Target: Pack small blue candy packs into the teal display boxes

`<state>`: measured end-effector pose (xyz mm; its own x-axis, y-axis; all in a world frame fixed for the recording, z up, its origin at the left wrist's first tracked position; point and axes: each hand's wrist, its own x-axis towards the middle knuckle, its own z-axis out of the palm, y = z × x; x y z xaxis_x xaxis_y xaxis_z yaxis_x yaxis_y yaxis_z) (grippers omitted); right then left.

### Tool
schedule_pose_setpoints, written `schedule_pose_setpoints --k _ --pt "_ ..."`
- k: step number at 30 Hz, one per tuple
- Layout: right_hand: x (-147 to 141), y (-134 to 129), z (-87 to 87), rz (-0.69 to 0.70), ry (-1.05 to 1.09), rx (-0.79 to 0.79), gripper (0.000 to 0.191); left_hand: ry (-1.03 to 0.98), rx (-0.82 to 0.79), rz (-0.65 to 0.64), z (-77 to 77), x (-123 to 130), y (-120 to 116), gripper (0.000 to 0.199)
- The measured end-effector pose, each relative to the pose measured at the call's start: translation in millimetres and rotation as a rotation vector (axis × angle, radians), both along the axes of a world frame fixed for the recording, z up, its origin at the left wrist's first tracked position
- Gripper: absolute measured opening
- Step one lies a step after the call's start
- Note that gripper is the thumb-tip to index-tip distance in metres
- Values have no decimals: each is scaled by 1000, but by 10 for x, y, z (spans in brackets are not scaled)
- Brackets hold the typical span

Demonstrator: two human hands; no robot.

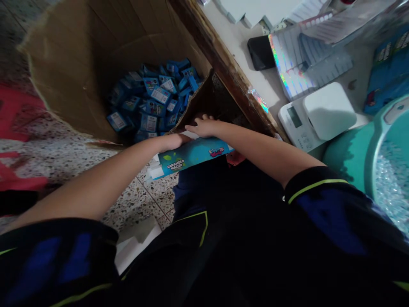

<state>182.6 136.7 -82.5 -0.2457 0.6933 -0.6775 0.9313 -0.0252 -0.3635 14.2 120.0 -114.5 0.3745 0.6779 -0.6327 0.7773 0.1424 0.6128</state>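
A blue Caramelo Macizo carton (195,154) lay slantwise just above the person's lap, its printed face up and white flaps sticking out at its left end. The left hand (172,142) was against the carton's upper edge, fingers hidden behind it — how far they were closed could not be told. The right hand (207,127) lay loosely open over the same edge farther along, thumb stretched out toward the left hand.

Just beyond the hands stood a large cardboard box (60,64), torn along its rim, with a heap of small blue boxes (156,100) inside.

Along the desk (238,51), a black smartphone (261,53) lay near the worn wooden edge, partly under clear plastic bags (297,68) with a holographic strip. A white digital scale (315,119) sat closer to the person by that edge, beside a teal tub (370,147) holding clear, crinkled plastic (393,183). Red plastic furniture (14,111) stood on the speckled floor (128,209).
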Motion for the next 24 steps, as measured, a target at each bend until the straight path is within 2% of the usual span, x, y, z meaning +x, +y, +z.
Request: schedule_pose_setpoints --k 4,8,11,13,15,17,20,21,24 --pt "-8 39 16 23 -30 -26 87 -33 -18 -76 -50 24 57 27" --pt "-26 48 36 57 -66 -63 81 -11 -31 -114 -44 9 68 31" --pt "-18 29 85 60 -97 -55 77 24 -28 -121 40 22 38 35" --pt "8 -13 170 83 -81 -39 72 10 -52 -110 174 25 -29 31" --pt "44 -87 296 152 -33 -18 64 -35 -138 -94 365 6 -176 33" --pt "84 -172 423 251 3 12 58 -65 -233 -88 560 -19 -419 37" --pt "135 -253 533 401 4 95 50 -114 -293 -89 728 -13 -869 39" --pt "152 -263 545 431 -23 127 46 -161 -246 -178 745 4 -1007 40" --pt "261 -278 524 390 -33 170 37 -113 -16 -353 754 49 -1299 68"
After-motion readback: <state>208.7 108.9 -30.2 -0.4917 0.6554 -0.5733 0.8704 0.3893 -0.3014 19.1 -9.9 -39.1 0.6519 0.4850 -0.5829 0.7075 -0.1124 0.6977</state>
